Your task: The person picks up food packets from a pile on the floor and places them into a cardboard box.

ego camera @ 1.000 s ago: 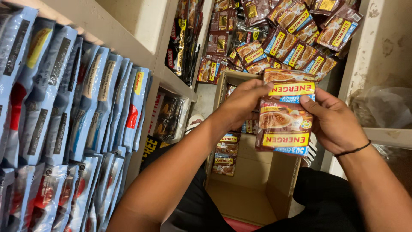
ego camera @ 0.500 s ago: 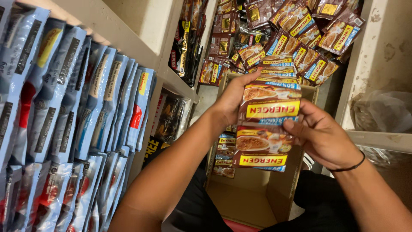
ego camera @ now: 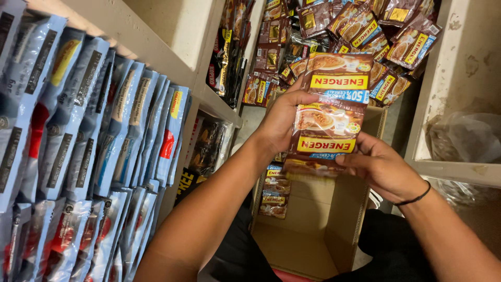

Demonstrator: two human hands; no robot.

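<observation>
Brown sachet strip (ego camera: pixel 327 112) — upright, lengthwise vertical

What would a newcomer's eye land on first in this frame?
First, the strip of brown and yellow sachets at centre, held up between the left hand and the right hand. Below them sits an open cardboard box with a few sachets at its left wall. Rows of pale blue packets hang down the left side, and a heap of brown sachets fills the shelf at top.

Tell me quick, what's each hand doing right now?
Left hand: closed on the brown sachet strip.
Right hand: closed on the same strip, lower down.
</observation>
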